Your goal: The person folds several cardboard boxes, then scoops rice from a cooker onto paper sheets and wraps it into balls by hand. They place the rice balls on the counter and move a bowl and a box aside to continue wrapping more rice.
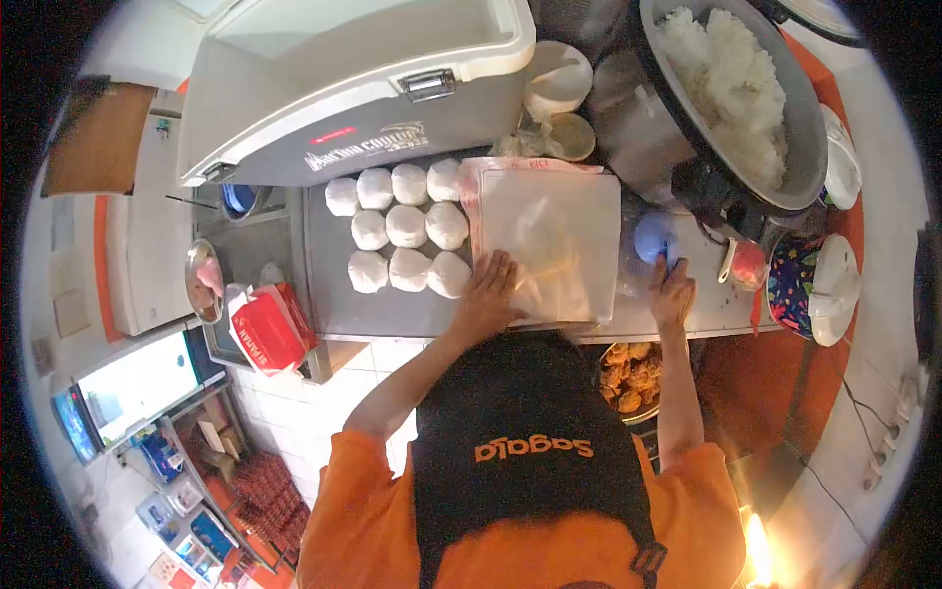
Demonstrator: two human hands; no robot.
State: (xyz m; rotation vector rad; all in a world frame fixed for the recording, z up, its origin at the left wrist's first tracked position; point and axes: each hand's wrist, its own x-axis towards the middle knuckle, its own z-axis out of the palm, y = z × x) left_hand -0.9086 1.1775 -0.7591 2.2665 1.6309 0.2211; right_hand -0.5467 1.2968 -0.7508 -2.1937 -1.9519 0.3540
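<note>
Head view: left hand lies flat, fingers spread, pinning the stack of wrapping sheets at its 7 o'clock corner so it won't slide. Right hand curls onto a blue rice mould at the stack's 3 o'clock; how firm that grip is, can't tell. Wrapped rice balls sit at 9 o'clock, rice cooker at 1 o'clock.

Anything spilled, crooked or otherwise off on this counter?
Nothing stands out. The wrapped rice balls sit in neat rows, the left hand rests on the paper stack, and the rice cooker shows no spill.
</note>
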